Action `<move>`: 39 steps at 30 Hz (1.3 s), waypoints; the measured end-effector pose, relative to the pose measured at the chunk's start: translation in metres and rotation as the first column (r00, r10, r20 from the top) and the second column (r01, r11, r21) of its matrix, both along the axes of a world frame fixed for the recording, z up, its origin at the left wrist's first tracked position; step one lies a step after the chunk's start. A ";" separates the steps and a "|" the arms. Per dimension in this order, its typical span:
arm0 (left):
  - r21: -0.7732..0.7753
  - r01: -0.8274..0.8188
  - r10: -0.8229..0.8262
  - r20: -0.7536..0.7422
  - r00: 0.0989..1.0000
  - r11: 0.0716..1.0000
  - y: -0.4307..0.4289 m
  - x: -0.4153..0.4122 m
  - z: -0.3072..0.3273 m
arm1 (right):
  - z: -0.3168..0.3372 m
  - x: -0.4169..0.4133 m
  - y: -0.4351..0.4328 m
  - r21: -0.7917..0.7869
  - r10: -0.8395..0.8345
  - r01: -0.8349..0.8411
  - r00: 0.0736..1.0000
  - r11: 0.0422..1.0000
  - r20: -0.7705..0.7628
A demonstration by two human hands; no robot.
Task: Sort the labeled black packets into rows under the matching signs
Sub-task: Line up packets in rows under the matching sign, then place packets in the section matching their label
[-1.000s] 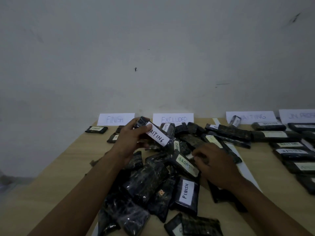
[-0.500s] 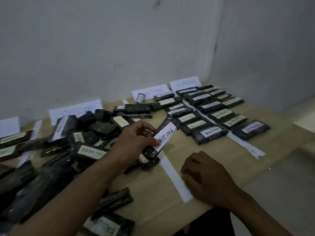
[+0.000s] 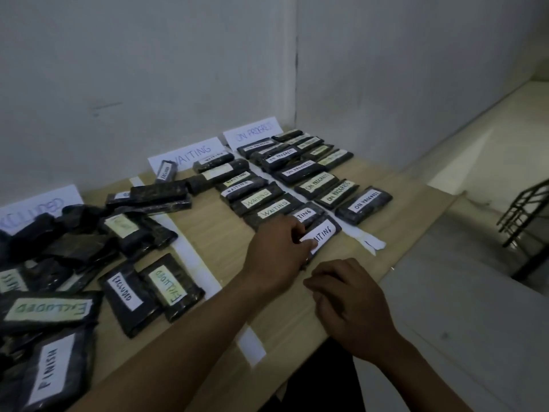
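My left hand [image 3: 279, 248] grips a black packet labeled WAITING [image 3: 322, 233] at the near end of the WAITING row [image 3: 258, 200], low on the table. That row runs back to the WAITING sign [image 3: 190, 154]. To its right lies the ON PROGRESS row [image 3: 315, 176] under the ON PROGRESS sign [image 3: 252, 132]. My right hand [image 3: 350, 304] rests near the table's front edge with fingers curled, holding nothing. An unsorted heap of packets [image 3: 74, 245] lies at the left under the EXCLUDED sign [image 3: 35, 206].
The wooden table [image 3: 214, 233] has white tape strips [image 3: 193, 260] dividing the columns. Two EXCLUDED packets [image 3: 148, 292] and a FINISH packet [image 3: 53, 370] lie near the front left. Right of the table is a floor drop with a dark metal railing [image 3: 525, 221].
My view swung right. My left hand carried the WAITING packet from above the heap to the near end of the WAITING row. My right hand left the heap and rests by the front edge.
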State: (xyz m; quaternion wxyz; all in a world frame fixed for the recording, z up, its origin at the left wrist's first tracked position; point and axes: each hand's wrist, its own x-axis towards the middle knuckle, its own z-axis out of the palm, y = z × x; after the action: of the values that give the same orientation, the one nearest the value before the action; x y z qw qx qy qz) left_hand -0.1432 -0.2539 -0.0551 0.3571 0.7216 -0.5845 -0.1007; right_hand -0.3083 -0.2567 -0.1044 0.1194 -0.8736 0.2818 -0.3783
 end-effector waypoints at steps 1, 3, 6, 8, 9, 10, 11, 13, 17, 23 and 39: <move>-0.017 -0.003 0.004 0.070 0.998 1.000 -0.002 -0.002 -0.003 | 0.000 0.000 0.000 -0.002 -0.001 0.001 1.000 1.000 0.004; -0.063 0.006 0.005 0.176 0.984 0.998 -0.003 -0.004 -0.007 | -0.001 -0.001 0.000 -0.001 -0.002 0.002 1.000 1.000 0.001; -0.117 0.040 -0.002 0.308 0.951 0.992 -0.005 -0.004 -0.008 | -0.003 -0.001 -0.001 -0.010 -0.008 0.008 1.000 1.000 0.006; -0.092 0.020 0.014 0.354 0.935 0.996 -0.009 -0.003 -0.007 | -0.003 -0.001 -0.001 -0.016 -0.012 0.012 1.000 1.000 0.014; -0.062 0.005 0.018 0.362 0.932 0.998 -0.011 -0.002 -0.006 | -0.003 -0.001 -0.001 -0.015 -0.011 0.011 1.000 1.000 0.015; -0.035 -0.003 0.016 0.366 0.931 0.999 -0.012 -0.002 -0.005 | -0.003 -0.001 0.000 -0.010 -0.011 0.011 1.000 1.000 0.015; -0.023 -0.001 0.010 0.367 0.930 1.000 -0.013 -0.001 -0.004 | -0.003 -0.001 0.000 -0.005 -0.012 0.012 1.000 1.000 0.013; -0.029 0.020 -0.008 0.355 0.935 0.999 -0.012 0.003 -0.003 | -0.001 -0.001 0.000 0.007 -0.010 0.010 1.000 1.000 0.002; -0.042 0.095 -0.081 0.259 0.963 0.995 0.006 0.023 0.009 | 0.010 0.008 0.003 0.043 0.016 -0.015 1.000 0.999 -0.018; -0.082 0.064 -0.052 0.139 0.989 0.995 0.080 0.079 0.042 | 0.040 0.069 0.017 0.015 0.263 -0.264 0.949 0.964 -0.172; 0.082 -0.701 0.689 0.140 0.712 0.708 0.294 0.243 0.054 | 0.036 0.282 0.054 0.030 0.549 -0.554 0.814 0.832 -0.189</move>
State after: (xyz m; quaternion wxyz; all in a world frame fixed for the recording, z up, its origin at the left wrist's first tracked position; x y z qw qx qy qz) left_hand 0.1002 0.0403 -0.0012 0.2918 0.9141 -0.2789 0.0395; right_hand -0.0260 -0.2024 -0.0689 0.1849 -0.9511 0.0217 -0.2465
